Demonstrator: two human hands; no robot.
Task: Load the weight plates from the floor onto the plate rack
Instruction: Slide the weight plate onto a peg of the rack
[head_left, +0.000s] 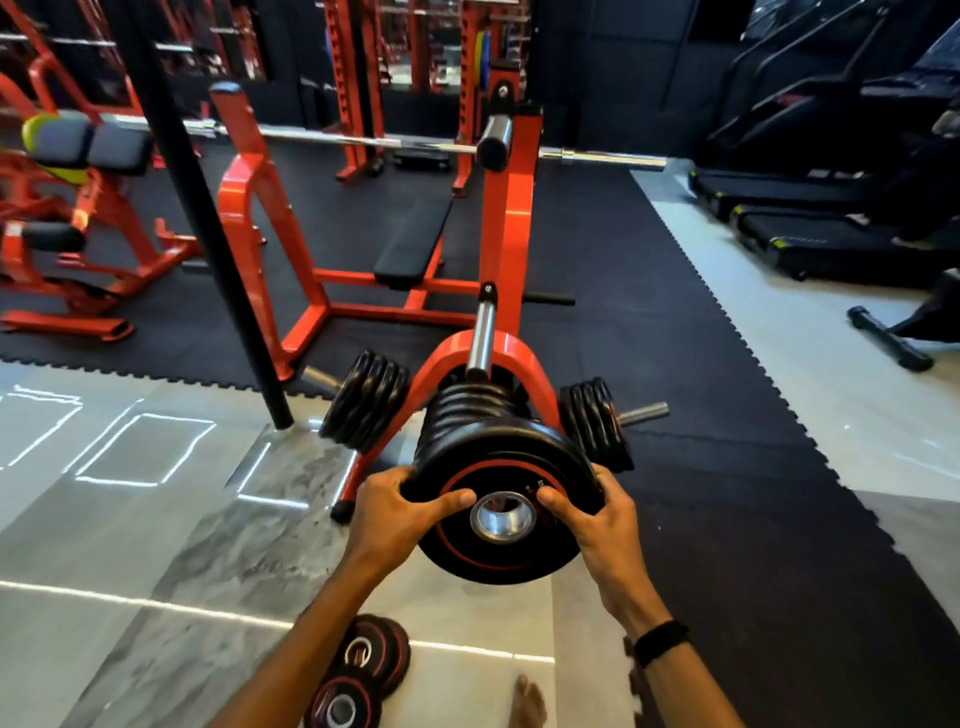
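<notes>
I hold a black weight plate (498, 556) with a red ring and a steel hub in front of the orange plate rack (506, 249). My left hand (400, 509) grips its left rim with the thumb on the face. My right hand (597, 512) grips the right rim. The plate sits at the near end of a stack of black plates (467, 410) on the rack's front peg; whether it is on the peg is hidden. More plates hang on the left peg (363, 408) and the right peg (595, 428). Two small plates (358, 670) lie on the floor below.
A black pole (208, 234) stands left of the rack. Behind it are an orange bench press with a black bench (413, 239) and a barbell (363, 141). Treadmills (810, 228) line the right. My bare foot (530, 701) is on the tiled floor.
</notes>
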